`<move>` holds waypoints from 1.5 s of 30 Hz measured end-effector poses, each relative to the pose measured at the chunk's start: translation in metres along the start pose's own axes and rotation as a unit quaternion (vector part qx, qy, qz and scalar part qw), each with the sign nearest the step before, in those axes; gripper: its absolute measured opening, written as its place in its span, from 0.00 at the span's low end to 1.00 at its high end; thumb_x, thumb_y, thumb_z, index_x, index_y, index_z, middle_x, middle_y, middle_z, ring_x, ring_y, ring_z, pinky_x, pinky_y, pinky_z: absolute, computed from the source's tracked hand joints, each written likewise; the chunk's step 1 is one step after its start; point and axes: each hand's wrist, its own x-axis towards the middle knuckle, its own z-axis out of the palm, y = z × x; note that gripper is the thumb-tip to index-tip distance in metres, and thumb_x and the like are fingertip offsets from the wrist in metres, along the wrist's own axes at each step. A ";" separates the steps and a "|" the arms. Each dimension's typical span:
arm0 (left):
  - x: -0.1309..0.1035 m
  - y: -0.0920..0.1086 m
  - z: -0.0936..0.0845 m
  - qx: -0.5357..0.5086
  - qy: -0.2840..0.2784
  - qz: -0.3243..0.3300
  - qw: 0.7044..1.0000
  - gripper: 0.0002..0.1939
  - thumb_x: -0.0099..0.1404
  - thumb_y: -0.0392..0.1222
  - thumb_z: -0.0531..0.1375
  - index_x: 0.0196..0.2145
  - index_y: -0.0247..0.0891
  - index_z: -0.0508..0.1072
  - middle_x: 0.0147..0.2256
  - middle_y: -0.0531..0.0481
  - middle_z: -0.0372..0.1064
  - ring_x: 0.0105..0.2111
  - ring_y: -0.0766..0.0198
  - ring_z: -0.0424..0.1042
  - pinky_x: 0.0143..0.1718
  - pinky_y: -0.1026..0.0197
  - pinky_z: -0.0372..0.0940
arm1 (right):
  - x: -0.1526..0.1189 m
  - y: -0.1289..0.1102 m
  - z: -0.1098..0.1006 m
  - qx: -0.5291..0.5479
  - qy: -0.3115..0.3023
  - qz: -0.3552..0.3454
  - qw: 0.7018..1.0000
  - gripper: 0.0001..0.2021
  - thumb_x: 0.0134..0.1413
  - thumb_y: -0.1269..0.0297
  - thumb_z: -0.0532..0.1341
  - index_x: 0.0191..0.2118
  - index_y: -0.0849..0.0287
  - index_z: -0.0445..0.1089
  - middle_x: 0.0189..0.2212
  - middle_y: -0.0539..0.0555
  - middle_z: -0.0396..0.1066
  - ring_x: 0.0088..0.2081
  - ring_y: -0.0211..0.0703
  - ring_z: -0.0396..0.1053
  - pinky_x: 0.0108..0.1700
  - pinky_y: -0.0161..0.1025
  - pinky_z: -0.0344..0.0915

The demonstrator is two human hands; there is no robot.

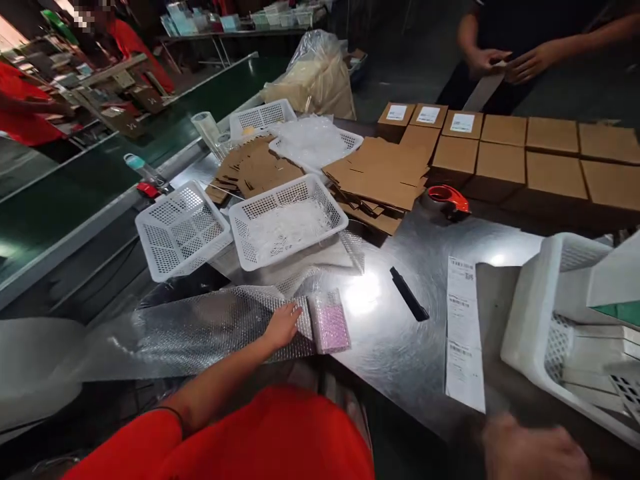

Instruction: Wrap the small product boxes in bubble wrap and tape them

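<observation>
My left hand [284, 327] lies on a long sheet of bubble wrap [200, 330] with its fingers stretched out. Just right of its fingertips, a pink flat packet [331, 323] shows through layers of wrap at the sheet's end. At the lower right my right hand [535, 448] is smeared by motion, so its fingers cannot be made out. Near it ends a strip of printed labels [465, 340] on the metal table [380, 357]. Between packet and labels rests a black box cutter [409, 294], apart from both hands.
White baskets [293, 250] and flattened cardboard [380, 170] lie farther back. An orange tape dispenser [447, 199] stands before rows of cardboard boxes [503, 150]. A white crate [533, 333] is at right. Across the table a co-worker's hands [530, 65] hold a flat piece. A green conveyor [185, 120] runs left.
</observation>
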 end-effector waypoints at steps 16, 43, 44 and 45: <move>0.013 -0.027 -0.007 -0.008 -0.030 0.079 0.996 0.34 0.66 0.39 0.61 0.67 0.39 0.57 0.69 0.37 0.53 0.66 0.48 0.58 0.62 0.47 0.59 | 0.005 -0.146 0.057 0.066 -0.195 -0.003 0.979 0.29 0.62 0.60 0.47 0.60 0.79 0.61 0.47 0.81 0.69 0.48 0.68 0.70 0.43 0.54 0.66; 0.019 -0.041 0.022 -0.074 0.044 0.093 0.992 0.27 0.67 0.36 0.57 0.64 0.32 0.62 0.66 0.38 0.59 0.65 0.51 0.60 0.63 0.49 0.58 | -0.179 -0.328 0.043 -0.120 -0.439 -0.189 0.870 0.19 0.70 0.71 0.39 0.54 0.67 0.62 0.45 0.67 0.74 0.43 0.48 0.78 0.40 0.38 0.70; 0.019 -0.041 0.022 -0.073 0.043 0.092 0.992 0.28 0.67 0.36 0.57 0.64 0.32 0.62 0.67 0.38 0.58 0.65 0.51 0.60 0.64 0.50 0.58 | -0.179 -0.329 0.043 -0.120 -0.441 -0.188 0.869 0.19 0.69 0.72 0.39 0.54 0.67 0.62 0.45 0.67 0.74 0.43 0.48 0.78 0.40 0.38 0.70; 0.020 -0.042 0.022 -0.073 0.042 0.091 0.992 0.28 0.67 0.37 0.57 0.64 0.31 0.62 0.67 0.38 0.58 0.65 0.51 0.59 0.64 0.50 0.58 | -0.179 -0.328 0.043 -0.119 -0.443 -0.187 0.868 0.19 0.69 0.72 0.39 0.53 0.67 0.63 0.45 0.67 0.74 0.44 0.47 0.78 0.40 0.37 0.70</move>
